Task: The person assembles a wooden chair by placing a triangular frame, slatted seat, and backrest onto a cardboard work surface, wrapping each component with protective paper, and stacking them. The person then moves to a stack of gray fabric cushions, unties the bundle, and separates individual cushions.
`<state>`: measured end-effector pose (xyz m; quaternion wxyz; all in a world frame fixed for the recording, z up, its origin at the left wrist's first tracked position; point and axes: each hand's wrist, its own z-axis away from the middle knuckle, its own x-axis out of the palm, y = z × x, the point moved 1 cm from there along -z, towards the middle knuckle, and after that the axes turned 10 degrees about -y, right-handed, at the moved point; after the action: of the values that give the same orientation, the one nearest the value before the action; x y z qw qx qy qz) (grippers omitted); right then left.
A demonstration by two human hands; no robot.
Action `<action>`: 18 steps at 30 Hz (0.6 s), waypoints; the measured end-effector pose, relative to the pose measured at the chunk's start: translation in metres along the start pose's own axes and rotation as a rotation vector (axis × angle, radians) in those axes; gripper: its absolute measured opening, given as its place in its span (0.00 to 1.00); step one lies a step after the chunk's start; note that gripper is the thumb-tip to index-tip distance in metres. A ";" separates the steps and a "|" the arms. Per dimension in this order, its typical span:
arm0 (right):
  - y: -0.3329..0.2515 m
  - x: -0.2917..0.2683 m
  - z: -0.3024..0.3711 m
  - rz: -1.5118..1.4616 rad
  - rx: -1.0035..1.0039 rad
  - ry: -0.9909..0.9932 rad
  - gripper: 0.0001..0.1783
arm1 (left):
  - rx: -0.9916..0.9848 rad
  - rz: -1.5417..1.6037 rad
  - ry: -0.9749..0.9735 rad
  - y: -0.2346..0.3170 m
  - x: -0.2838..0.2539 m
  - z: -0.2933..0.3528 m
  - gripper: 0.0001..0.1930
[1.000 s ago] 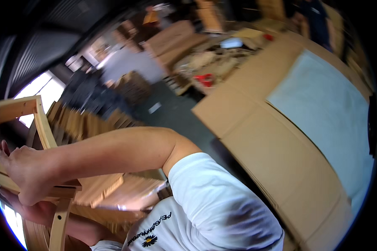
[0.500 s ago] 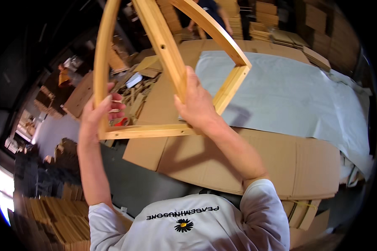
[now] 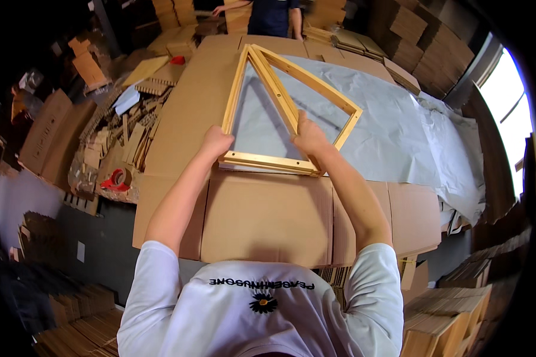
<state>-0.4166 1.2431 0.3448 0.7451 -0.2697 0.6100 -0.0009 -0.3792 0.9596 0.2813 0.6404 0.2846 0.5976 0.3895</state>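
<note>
A pale wooden folding frame with small holes in its rails is over the table, its two panels joined at the far end and spread apart toward me. My left hand is closed round the left rail, close to the near left corner. On the middle rail, near the right end of the near crossbar, my right hand keeps its grip. Beneath the frame lies a grey-white sheet over brown cardboard. Whether the frame touches the sheet I cannot tell.
Left of the table is a heap of wood offcuts with a red tape dispenser and an open cardboard box. A person in dark clothes stands at the far edge. Stacked boards are at the lower right.
The frame has come down and away from me toward the sheet, with both hands still on it. My left fingers, partly spread before, now wrap the rail. My view has turned to the right.
</note>
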 end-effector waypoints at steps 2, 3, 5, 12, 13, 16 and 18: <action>0.010 0.019 -0.029 -0.010 0.026 -0.083 0.38 | -0.032 -0.013 -0.015 -0.017 0.005 -0.016 0.06; 0.013 0.027 -0.038 -0.019 0.003 -0.080 0.38 | -0.096 -0.017 -0.040 -0.023 0.007 -0.021 0.07; 0.024 0.038 -0.045 -0.002 0.038 -0.128 0.38 | -0.214 -0.040 -0.126 -0.006 0.007 -0.011 0.11; 0.026 0.071 -0.061 -0.038 -0.008 -0.187 0.41 | -0.197 -0.292 -0.082 -0.052 0.024 -0.020 0.14; 0.027 0.076 -0.062 -0.056 0.004 -0.178 0.41 | -0.164 -0.326 -0.075 -0.051 0.021 -0.022 0.14; 0.032 0.080 -0.075 -0.105 -0.014 -0.152 0.43 | -0.199 -0.323 -0.132 -0.034 0.010 -0.029 0.15; 0.035 0.081 -0.081 -0.081 0.016 -0.177 0.44 | -0.218 -0.324 -0.122 -0.032 0.010 -0.034 0.16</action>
<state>-0.4808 1.2140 0.2481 0.7976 -0.2871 0.5304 -0.0122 -0.4079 0.9473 0.2457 0.7568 0.1368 0.5498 0.3259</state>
